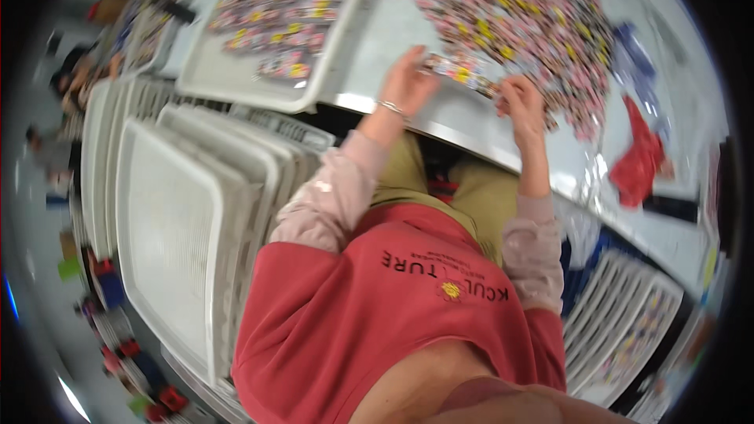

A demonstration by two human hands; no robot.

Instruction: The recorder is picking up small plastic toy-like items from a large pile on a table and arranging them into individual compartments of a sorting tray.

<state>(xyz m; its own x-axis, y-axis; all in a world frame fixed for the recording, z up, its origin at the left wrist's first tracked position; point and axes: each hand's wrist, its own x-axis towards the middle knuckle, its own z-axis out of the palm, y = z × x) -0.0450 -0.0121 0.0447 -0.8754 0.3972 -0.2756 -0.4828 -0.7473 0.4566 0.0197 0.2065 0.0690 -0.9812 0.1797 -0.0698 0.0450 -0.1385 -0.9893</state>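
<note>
My left hand (408,82), with a bracelet at the wrist, closes on the left end of a short strip of small colourful pieces (459,72). My right hand (521,106) is bent into a pinch by the strip's right end; blur hides exactly what its fingertips grip. The strip lies between my hands, just over the front part of the white table (393,31). Beyond it spreads a wide heap of small pink, yellow and grey pieces (503,12). What these pieces are is too small to tell.
Left of the heap, a white tray (212,74) carries rows of similar pieces. Several white trays (169,243) stand stacked on edge at my left. A red crumpled bag (638,157) and clear plastic lie on the right. More trays (620,322) stand at lower right.
</note>
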